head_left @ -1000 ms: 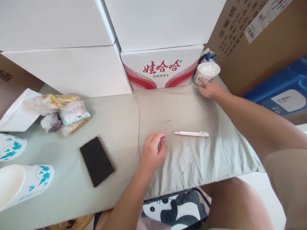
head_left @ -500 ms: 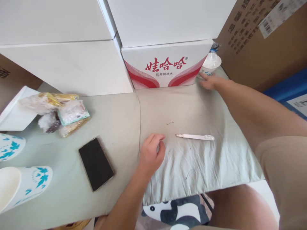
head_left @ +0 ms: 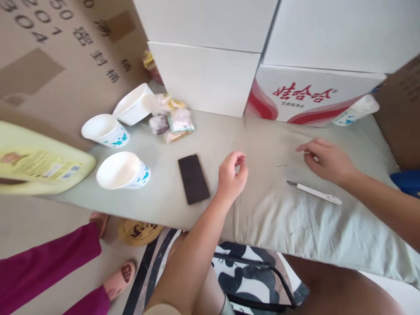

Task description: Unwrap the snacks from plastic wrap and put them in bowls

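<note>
My left hand [head_left: 232,176] hovers over or rests on the cloth-covered table, its fingers curled in towards the thumb with nothing visible between them. Just left of it lies a black smartphone [head_left: 193,179], screen up. My right hand [head_left: 328,161] is above the right part of the table, fingers loosely bent and apart, holding nothing that I can see. Below it lies a slim white tool [head_left: 316,193] with a narrow dark tip, perhaps a small knife. A small dark strand [head_left: 281,166] sits on the cloth between the hands.
White cartons [head_left: 203,81] and a red-and-white water carton [head_left: 302,98] line the back. Paper cups [head_left: 141,175], a white tub [head_left: 133,105], wrapped snacks [head_left: 180,120] and a yellow-green bottle [head_left: 42,162] stand left. Another cup [head_left: 349,116] is back right. A person's purple-trousered leg [head_left: 65,251] shows lower left.
My right hand has left the paper cup beside the water carton and come back over the white tool. The view has swung left. My left hand keeps its curled pose.
</note>
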Action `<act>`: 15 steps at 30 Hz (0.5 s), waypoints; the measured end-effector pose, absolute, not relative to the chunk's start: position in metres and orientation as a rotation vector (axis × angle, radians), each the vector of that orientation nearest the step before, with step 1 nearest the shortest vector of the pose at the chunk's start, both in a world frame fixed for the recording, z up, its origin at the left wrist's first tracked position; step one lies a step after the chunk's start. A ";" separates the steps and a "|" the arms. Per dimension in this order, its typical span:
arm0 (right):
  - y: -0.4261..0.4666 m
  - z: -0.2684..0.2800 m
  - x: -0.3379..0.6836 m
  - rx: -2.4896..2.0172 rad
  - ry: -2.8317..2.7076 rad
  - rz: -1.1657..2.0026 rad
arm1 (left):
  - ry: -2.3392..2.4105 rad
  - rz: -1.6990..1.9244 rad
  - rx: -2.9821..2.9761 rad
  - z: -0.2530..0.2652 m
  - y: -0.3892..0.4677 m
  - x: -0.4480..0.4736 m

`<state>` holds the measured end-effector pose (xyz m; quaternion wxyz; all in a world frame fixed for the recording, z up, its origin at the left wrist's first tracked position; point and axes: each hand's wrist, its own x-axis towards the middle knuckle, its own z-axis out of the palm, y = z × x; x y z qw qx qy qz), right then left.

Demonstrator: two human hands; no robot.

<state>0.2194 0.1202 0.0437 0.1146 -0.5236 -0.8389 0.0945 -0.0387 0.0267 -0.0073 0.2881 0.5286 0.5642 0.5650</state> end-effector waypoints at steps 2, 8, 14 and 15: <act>0.119 0.047 0.169 -1.278 -2.534 0.328 | 1.522 1.562 1.231 -0.003 0.025 -0.053; 0.139 0.057 -0.008 -0.734 -2.643 0.312 | 1.435 1.753 0.717 0.006 0.022 -0.090; 0.148 0.083 -0.186 -0.492 -2.796 0.088 | 1.345 1.739 0.388 0.007 0.030 -0.106; 0.151 0.083 -0.211 -0.467 -2.815 0.064 | 1.323 1.741 0.372 0.006 0.032 -0.106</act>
